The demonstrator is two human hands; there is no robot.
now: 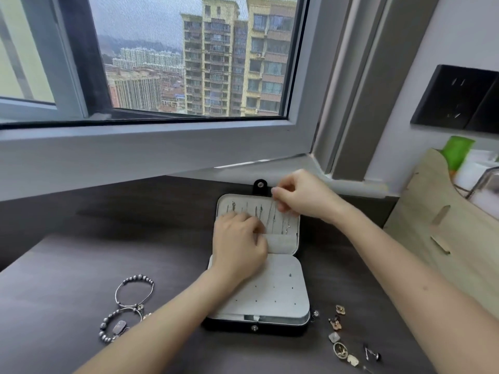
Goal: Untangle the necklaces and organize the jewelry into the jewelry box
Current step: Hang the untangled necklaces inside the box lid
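Observation:
A black jewelry box (280, 298) with grey lining lies open on the dark desk. Several thin silver necklaces (272, 217) hang in its far lid panel above a small pocket. My right hand (299, 194) pinches the top of one chain at the lid's upper right edge. My left hand (239, 242) rests flat on the lid's lower left, fingers pressing on the chains there. The near panel of the box has small holes and one stud.
Two beaded bracelets (129, 306) lie at the near left of the desk. Several earrings and small pendants (341, 338) are scattered at the near right. A wooden organizer (437, 225) stands on the right. A window sill runs behind the box.

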